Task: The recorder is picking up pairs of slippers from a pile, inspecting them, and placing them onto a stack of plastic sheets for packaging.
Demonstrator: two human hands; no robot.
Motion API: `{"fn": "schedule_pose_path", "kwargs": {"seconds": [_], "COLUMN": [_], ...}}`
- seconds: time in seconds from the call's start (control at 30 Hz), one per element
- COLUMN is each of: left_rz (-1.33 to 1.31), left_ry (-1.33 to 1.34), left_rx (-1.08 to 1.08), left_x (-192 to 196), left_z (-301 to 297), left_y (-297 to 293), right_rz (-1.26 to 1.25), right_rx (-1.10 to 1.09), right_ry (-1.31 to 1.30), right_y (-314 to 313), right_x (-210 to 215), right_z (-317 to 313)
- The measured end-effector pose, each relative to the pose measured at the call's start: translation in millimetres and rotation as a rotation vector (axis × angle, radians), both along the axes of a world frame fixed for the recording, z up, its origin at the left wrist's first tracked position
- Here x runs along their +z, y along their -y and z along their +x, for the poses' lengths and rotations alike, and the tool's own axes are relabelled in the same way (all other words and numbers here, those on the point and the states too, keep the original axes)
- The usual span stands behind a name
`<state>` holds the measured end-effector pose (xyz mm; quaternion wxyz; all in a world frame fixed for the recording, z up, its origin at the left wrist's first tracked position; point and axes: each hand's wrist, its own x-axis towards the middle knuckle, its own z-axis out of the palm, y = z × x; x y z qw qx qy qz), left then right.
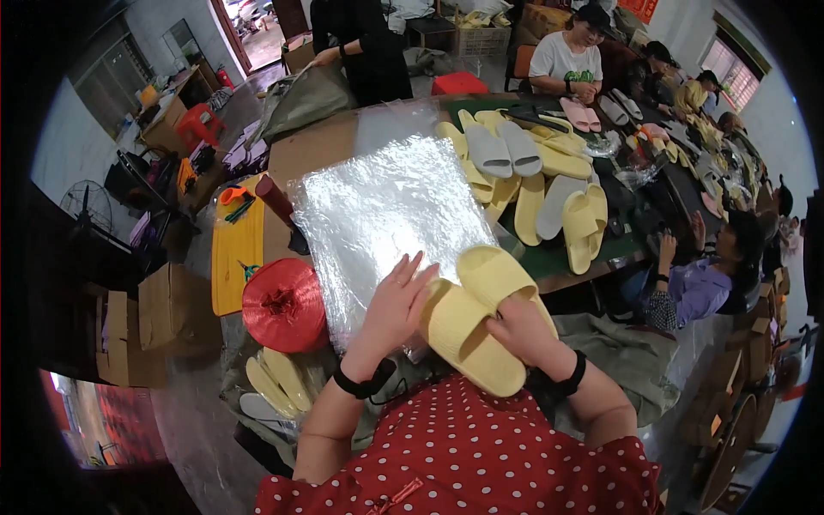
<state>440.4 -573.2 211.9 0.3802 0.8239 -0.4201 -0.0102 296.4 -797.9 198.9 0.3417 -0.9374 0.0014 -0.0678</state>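
Note:
A pair of pale yellow slide slippers (459,322) is in my right hand (519,330), close in front of me. The fingers of that hand reach under the straps, and part of them is hidden there. My left hand (397,302) lies with its fingers stretched out over the near part of a stack of shiny clear plastic bags (369,202). Its fingertips come close to the left slipper; whether they touch it I cannot tell.
Yellow and grey slippers (532,210) are piled at the right. Left of the bags stand a red twine roll (283,305) and a yellow board (234,266) with scissors. More yellow slippers (279,378) lie below. Co-workers (571,64) sit along the right; another person (360,51) stands behind.

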Motion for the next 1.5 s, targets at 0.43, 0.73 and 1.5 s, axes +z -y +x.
{"fn": "schedule_pose_path", "kwargs": {"seconds": [0.43,0.73,1.5], "left_rz": [-0.027,-0.016,-0.487], "left_ry": [-0.038,0.003,-0.463], "left_rx": [-0.151,0.165,0.708], "left_x": [34,10,-38], "left_z": [-5,-23,-53], "left_y": [-19,-58,-78], "right_rz": [0.277,-0.236,0.228], "right_rx": [-0.044,0.161,0.250], "right_ry": [0.229,0.586,-0.021], "right_y": [-67,-67,87], "right_x": [-46,-32,-6], "right_z": [198,127,86]}}
